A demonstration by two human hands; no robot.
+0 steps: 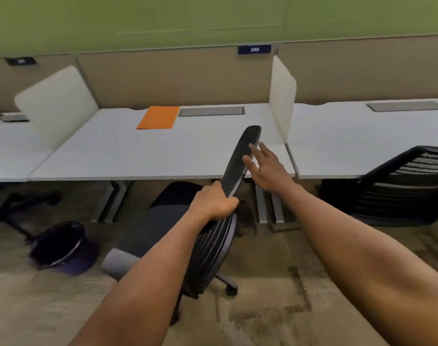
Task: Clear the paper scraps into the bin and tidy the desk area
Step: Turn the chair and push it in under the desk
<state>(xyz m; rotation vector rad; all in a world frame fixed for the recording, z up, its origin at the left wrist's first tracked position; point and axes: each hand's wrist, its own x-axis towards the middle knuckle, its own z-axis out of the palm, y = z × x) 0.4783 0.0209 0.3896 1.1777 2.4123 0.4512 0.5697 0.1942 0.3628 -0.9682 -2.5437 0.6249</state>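
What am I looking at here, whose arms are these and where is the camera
This is one picture from a wide-angle camera worn on a person's head, looking forward and down, so the two bare arms are that person's own. There is no robot.

The left hand grips the top edge of a black office chair standing in front of a white desk. The right hand is open, fingers spread, at the chair's upper edge; whether it touches is hard to tell.

On the desk lies an orange sheet, flat, near the back. I see no loose scraps on the desk. A dark bin stands on the carpet to the left, below the desk edge. A second chair stands at the next desk on the right.
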